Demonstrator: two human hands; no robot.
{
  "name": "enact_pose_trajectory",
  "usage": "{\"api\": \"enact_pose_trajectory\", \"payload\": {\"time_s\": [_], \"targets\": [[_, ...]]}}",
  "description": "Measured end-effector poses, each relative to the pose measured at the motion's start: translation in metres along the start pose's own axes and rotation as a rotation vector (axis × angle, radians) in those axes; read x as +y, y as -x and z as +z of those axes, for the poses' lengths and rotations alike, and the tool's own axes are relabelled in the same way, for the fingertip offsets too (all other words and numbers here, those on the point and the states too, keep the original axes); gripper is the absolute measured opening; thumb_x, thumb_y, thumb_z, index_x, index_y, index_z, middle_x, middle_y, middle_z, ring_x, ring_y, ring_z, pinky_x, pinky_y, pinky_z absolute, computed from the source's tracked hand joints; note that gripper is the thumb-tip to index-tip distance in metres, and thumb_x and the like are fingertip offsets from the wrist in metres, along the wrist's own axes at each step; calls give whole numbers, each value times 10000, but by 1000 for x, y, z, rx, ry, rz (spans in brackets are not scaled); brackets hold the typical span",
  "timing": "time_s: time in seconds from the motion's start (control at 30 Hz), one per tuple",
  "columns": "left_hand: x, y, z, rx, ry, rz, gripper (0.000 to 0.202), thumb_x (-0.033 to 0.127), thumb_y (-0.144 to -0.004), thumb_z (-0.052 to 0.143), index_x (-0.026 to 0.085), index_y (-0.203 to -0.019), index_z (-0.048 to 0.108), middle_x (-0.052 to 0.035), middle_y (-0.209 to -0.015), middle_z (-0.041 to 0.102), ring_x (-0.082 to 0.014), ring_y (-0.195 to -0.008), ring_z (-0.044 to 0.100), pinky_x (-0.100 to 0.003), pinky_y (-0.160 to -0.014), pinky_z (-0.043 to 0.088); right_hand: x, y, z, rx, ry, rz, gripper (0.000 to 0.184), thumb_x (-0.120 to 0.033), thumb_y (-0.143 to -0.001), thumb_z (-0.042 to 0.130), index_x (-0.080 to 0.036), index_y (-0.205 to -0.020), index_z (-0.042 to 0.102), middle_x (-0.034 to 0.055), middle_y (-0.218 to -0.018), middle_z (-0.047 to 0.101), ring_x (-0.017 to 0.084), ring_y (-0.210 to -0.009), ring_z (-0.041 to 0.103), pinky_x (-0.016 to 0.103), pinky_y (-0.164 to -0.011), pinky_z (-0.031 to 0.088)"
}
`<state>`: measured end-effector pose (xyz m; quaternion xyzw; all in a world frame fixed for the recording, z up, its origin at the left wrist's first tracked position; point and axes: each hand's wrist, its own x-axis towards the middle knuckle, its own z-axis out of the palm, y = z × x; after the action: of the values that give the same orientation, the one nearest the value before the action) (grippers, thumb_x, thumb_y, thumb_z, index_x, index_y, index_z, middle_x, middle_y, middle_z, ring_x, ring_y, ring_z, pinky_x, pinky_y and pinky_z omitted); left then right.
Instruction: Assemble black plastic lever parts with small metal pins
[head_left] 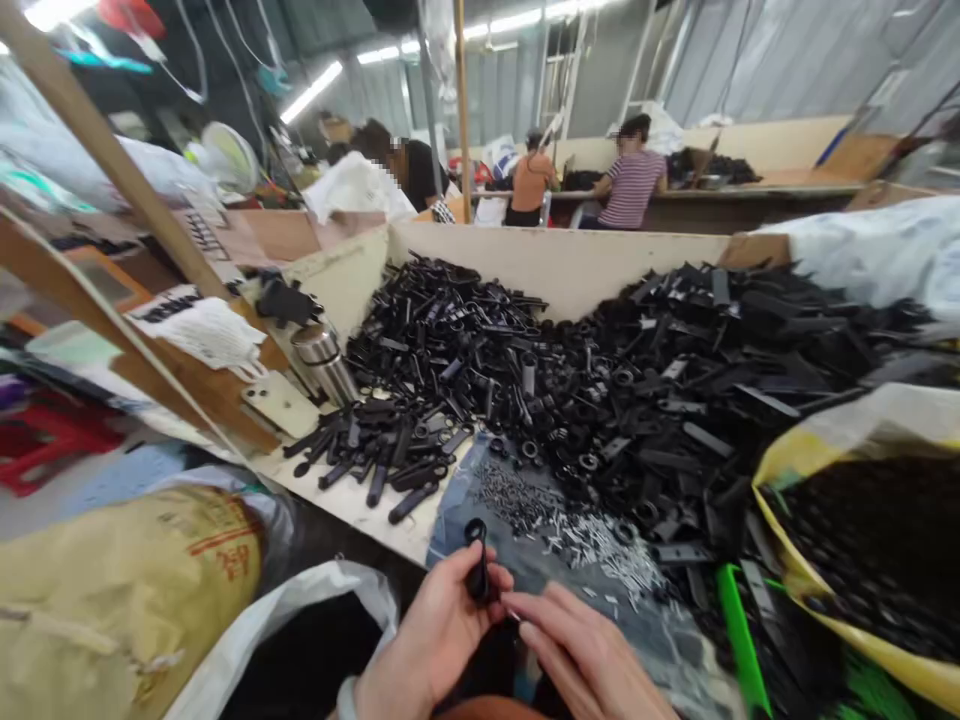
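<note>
**Left hand**: raised at the near edge of the worktop, palm turned inward, fingers curled and closed around the part.

**Right hand**: angled in from the lower right, fingers lying together and extended toward the part; fingertips just beside it. Any pinch is too small to tell.

**Held item:** black plastic part, upright in the left hand, ring end up.

**Near the hands:** silver metal pins scattered on a denim cloth.

**Worktop**: black plastic parts heaped across it; steel flask at the left edge.

**Right corner:** yellow-lined sack filled with black parts.

**Background:** two co-workers seated at a far bench.
</note>
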<state>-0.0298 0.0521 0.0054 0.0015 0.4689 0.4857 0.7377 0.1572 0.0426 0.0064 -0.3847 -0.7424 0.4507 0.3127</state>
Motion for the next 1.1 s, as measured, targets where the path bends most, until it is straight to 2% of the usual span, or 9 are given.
{"api": "enact_pose_trajectory", "payload": {"time_s": [0.17,0.37,0.57,0.7,0.87,1.0,1.03,1.07,1.1], "targets": [[-1,7,2,-10,-9,-65,216,231,-969,539,91,-854,656,-138,-787,763,-180,-678,700,-279,-627,547,-12,-19,2,-98,112,25,280,-254,-1026,483,-241,-933,747,57,-910,767,212,-768,714,283,-706,510],[-14,8,7,6,-38,-116,153,159,-940,550,127,-810,624,-42,-684,676,-145,-599,633,-283,-584,537,-19,-21,-2,-238,221,54,270,-193,-1007,467,-207,-831,670,60,-865,739,200,-764,686,269,-698,451],[-19,7,6,46,-152,-80,54,190,-880,634,140,-862,619,-22,-751,654,-155,-647,623,-318,-618,553,-19,-25,-6,-340,276,98,316,-163,-989,431,-197,-742,624,34,-751,678,162,-666,615,249,-618,371],[-23,4,3,79,-253,-44,131,237,-852,686,141,-918,625,-20,-817,647,-167,-692,626,-331,-641,552,-12,-33,-8,-391,264,136,306,-110,-922,483,-194,-648,591,-20,-599,565,125,-557,490,248,-571,296],[-31,-3,-5,75,-326,-19,320,412,-801,766,168,-959,631,-15,-896,653,-166,-784,623,-327,-725,547,-6,-39,-5,-383,207,181,317,-72,-843,557,-187,-547,556,-57,-501,448,92,-485,358,261,-542,236],[-23,-4,-6,-27,-393,6,359,494,-820,745,173,-939,636,11,-828,637,-162,-769,628,-310,-703,545,4,-38,6,-316,234,180,319,-89,-859,602,-189,-556,603,-39,-512,521,97,-494,454,254,-527,279],[-17,-4,-4,-66,-425,11,336,471,-856,718,159,-950,641,-1,-827,646,-169,-760,638,-316,-684,547,8,-41,7,-310,172,273,288,-121,-844,674,-189,-570,613,-37,-544,550,102,-519,497,240,-533,325],[-10,-4,-3,-106,-464,31,297,422,-899,685,148,-1008,652,-27,-914,674,-175,-801,657,-337,-717,563,13,-46,6,-298,163,288,224,-176,-838,734,-193,-632,648,-29,-612,607,118,-557,558,230,-539,389],[-3,-4,-2,-145,-502,58,276,378,-939,645,159,-1107,646,-52,-1054,685,-186,-870,672,-372,-763,579,17,-52,3,-253,172,269,109,-246,-902,711,-193,-807,696,-5,-786,679,141,-667,628,244,-608,478]]}}
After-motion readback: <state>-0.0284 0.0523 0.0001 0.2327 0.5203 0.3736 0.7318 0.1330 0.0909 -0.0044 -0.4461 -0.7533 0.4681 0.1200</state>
